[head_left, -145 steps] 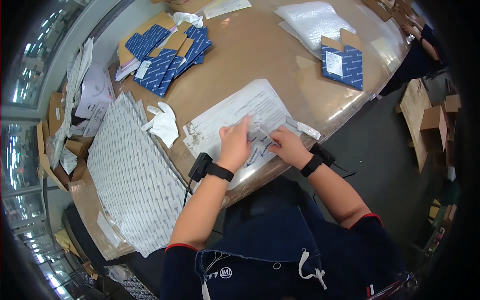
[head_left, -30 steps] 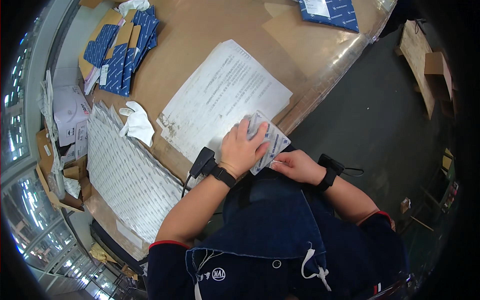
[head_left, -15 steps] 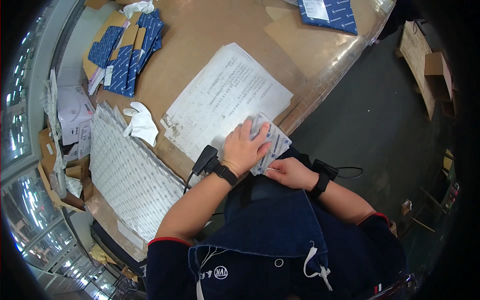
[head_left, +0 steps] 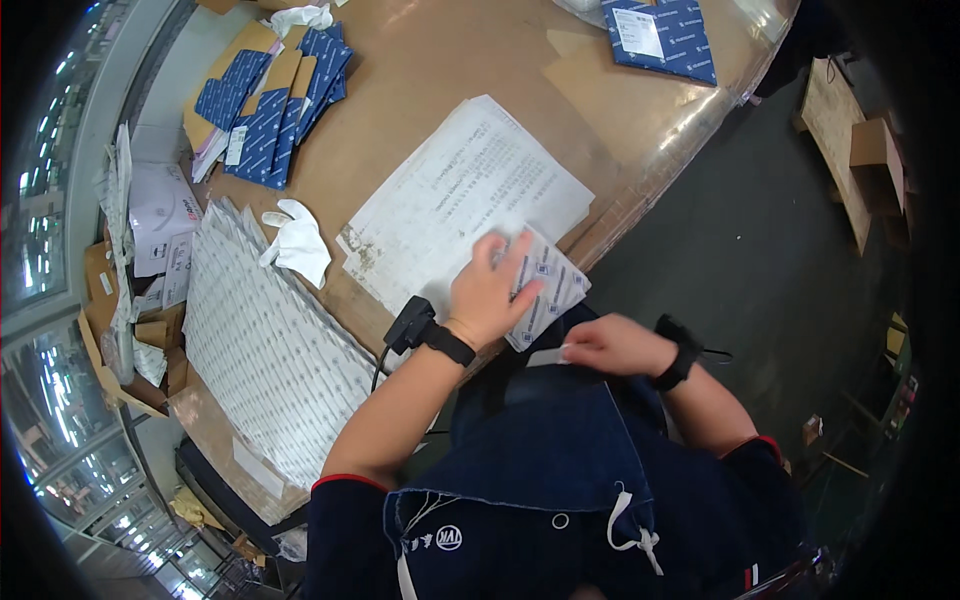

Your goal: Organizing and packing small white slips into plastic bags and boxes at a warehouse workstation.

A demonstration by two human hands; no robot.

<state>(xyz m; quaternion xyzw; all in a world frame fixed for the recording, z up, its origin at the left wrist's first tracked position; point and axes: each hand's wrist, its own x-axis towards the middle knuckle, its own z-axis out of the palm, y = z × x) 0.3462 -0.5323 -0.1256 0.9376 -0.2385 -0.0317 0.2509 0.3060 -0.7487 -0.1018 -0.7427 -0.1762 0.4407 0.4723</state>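
A flat packet wrapped in white paper with a blue print [head_left: 556,292] lies at the near edge of the table, partly over a sheaf of printed sheets. My left hand [head_left: 488,298] grips it from the left, thumb and fingers across its upper face. Just below the packet, my right hand [head_left: 622,346] pinches a small white strip [head_left: 547,357] between thumb and fingers. The strip is apart from the packet. What it is exactly, I cannot tell. Both wrists wear black straps with small devices.
Printed sheets [head_left: 470,180] lie mid-table. At left are a white glove [head_left: 299,243] and a stack of patterned wrapping paper [head_left: 255,345]. Blue packets [head_left: 262,140] lie at the far left, another blue packet [head_left: 660,38] at the far right. An open carton [head_left: 160,345] stands beyond the wrapping paper.
My right hand has moved away from the packet's lower edge, down and to the right, with the white strip now showing in its pinch. My left hand stays on the packet.
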